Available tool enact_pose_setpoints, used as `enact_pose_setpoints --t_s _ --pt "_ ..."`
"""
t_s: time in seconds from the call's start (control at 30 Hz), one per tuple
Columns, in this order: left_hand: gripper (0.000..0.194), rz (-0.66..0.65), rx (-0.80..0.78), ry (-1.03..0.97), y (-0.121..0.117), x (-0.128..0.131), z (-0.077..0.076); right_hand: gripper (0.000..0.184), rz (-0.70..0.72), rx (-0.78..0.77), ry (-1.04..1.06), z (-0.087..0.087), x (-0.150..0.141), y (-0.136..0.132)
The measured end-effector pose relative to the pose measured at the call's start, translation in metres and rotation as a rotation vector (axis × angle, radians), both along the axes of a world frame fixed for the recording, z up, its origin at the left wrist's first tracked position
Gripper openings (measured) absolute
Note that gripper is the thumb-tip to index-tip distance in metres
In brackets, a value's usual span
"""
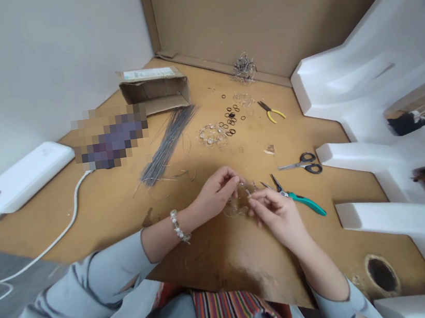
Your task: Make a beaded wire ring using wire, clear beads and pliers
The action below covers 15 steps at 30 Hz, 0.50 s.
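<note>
My left hand (217,192) and my right hand (276,213) meet over the brown board (97,205), both pinching a small tangle of thin clear wire and beads (241,199) held between the fingertips. A beaded bracelet sits on my left wrist. Teal-handled pliers (299,198) lie just right of my right hand. Black-handled scissors (303,164) lie a little farther off. A bundle of thin grey wires (169,144) lies ahead of my left hand.
Yellow-handled pliers (272,112), black rings (230,117), a clear bead cluster (211,134) and a wire heap (244,67) lie farther back. An open cardboard box (156,88), a white power bank (22,176) with cable, and white foam blocks (378,106) border the board.
</note>
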<state>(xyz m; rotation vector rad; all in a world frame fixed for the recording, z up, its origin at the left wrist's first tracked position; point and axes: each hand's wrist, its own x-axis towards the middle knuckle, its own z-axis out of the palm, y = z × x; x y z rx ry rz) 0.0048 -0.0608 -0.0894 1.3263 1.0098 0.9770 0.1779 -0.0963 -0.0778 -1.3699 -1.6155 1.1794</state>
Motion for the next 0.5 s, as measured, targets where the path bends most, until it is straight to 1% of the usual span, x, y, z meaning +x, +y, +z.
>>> enact_pose_setpoints --t_s 0.07,0.1,0.13,0.2,0.3,0.4,0.5 --pt "0.02 -0.011 0.039 0.017 -0.0005 0.0001 -0.0009 0.019 -0.153 0.096 -0.051 0.0027 0.0026 0.002" --pt "0.02 -0.021 0.058 0.033 -0.001 0.0003 -0.0014 0.019 -0.204 0.154 -0.1 0.0037 0.004 0.003" --pt "0.021 -0.036 0.075 0.052 -0.0018 0.0006 -0.0019 0.018 -0.22 0.215 -0.161 0.0044 0.0051 0.0039" --pt "0.021 -0.061 0.102 0.094 -0.0036 0.0016 -0.0025 0.016 -0.168 0.333 -0.285 0.0048 0.0059 0.0046" --pt "0.021 -0.054 0.124 0.142 -0.0061 0.003 -0.0015 0.016 -0.061 0.472 -0.429 0.0044 0.0043 0.0032" --pt "0.021 -0.041 0.14 0.178 -0.0074 0.0033 0.001 0.018 -0.001 0.553 -0.518 0.0043 0.0026 0.0012" --pt "0.019 -0.046 0.155 0.208 -0.0073 0.0027 0.0033 0.018 0.03 0.61 -0.575 0.0037 0.0025 0.0006"
